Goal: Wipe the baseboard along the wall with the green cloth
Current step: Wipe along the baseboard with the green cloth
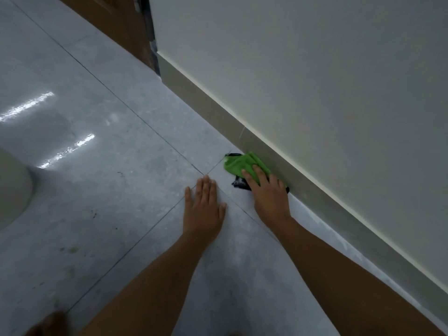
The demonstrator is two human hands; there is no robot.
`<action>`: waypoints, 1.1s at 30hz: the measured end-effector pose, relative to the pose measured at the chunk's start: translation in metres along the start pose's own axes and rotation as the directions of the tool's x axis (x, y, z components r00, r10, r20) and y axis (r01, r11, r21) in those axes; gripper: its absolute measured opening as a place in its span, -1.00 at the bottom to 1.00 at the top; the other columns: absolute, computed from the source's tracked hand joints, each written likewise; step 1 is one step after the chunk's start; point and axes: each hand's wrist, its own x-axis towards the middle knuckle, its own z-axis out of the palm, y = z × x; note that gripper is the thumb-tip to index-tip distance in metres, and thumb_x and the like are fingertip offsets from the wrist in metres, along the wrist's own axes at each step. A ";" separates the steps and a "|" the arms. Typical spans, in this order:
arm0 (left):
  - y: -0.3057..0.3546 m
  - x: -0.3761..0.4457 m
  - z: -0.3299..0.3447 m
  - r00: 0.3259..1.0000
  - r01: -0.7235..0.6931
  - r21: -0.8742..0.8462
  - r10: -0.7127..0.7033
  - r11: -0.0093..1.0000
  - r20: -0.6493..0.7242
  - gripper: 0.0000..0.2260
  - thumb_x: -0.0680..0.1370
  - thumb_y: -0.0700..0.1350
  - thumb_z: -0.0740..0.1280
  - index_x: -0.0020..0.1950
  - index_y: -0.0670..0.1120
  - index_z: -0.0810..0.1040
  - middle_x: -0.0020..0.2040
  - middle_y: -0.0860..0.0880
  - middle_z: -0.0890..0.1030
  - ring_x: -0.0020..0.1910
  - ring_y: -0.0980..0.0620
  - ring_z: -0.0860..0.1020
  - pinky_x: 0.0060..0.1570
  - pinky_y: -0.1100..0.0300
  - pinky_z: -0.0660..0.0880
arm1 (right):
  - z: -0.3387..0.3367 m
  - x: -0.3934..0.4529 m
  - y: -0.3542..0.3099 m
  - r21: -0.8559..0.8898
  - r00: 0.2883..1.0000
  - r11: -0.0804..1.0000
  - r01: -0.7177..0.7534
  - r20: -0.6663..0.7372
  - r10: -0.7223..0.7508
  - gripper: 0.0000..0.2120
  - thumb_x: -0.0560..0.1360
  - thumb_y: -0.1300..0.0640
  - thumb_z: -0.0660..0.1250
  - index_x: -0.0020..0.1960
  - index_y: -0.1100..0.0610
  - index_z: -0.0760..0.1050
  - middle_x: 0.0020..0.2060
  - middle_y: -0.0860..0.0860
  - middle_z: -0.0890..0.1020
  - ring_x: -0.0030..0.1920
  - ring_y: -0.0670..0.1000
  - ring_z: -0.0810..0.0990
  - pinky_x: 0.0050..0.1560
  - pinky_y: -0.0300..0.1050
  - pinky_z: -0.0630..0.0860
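The green cloth [238, 164], with black edging, lies bunched at the foot of the grey baseboard [208, 100], touching it. My right hand [268, 194] presses flat on the cloth's near end, fingers spread over it, next to the baseboard. My left hand [204, 206] rests flat on the floor tile just left of the right hand, fingers together, holding nothing. The baseboard runs diagonally from the upper middle to the lower right under the pale wall [315, 69].
Grey glossy floor tiles [97, 166] with dark grout lines fill the left and middle. A brown wooden door and its frame [126, 25] stand at the baseboard's far end. A pale rounded object [12, 185] sits at the left edge.
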 end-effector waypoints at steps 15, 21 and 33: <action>-0.006 -0.060 -0.005 0.997 0.015 -0.025 -0.013 1.000 0.082 -0.37 0.43 0.19 -0.44 0.41 -0.13 -0.36 0.52 -0.15 -0.24 0.47 -0.08 -0.29 0.41 -0.10 -0.30 | -0.006 -0.051 0.005 0.064 0.995 0.995 -0.074 0.064 0.070 -0.35 0.36 0.34 0.32 0.42 0.07 0.32 0.37 0.18 0.40 0.18 0.24 0.45 0.07 0.09 0.42; 0.000 -0.051 0.006 0.999 0.015 -0.061 -0.012 0.998 0.047 -0.42 0.57 0.18 -0.24 0.45 -0.13 -0.35 0.49 -0.13 -0.32 0.47 -0.09 -0.31 0.42 -0.13 -0.27 | -0.003 -0.014 0.008 0.006 0.982 1.000 0.002 0.189 -0.003 -0.28 0.49 0.28 0.17 0.54 -0.03 -0.06 0.55 0.03 0.01 0.44 0.21 0.14 0.42 0.14 0.11; 0.004 -0.027 0.023 0.994 -0.045 -0.092 0.036 0.995 -0.104 -0.41 0.56 0.14 -0.06 0.46 -0.22 0.11 0.48 -0.22 0.17 0.47 -0.14 0.07 0.38 -0.15 -0.08 | 0.008 -0.124 0.102 -0.054 0.970 0.999 -0.009 0.243 0.021 -0.12 0.15 0.48 0.40 0.40 0.08 0.28 0.31 0.11 0.51 -0.08 0.18 0.61 -0.43 -0.07 0.52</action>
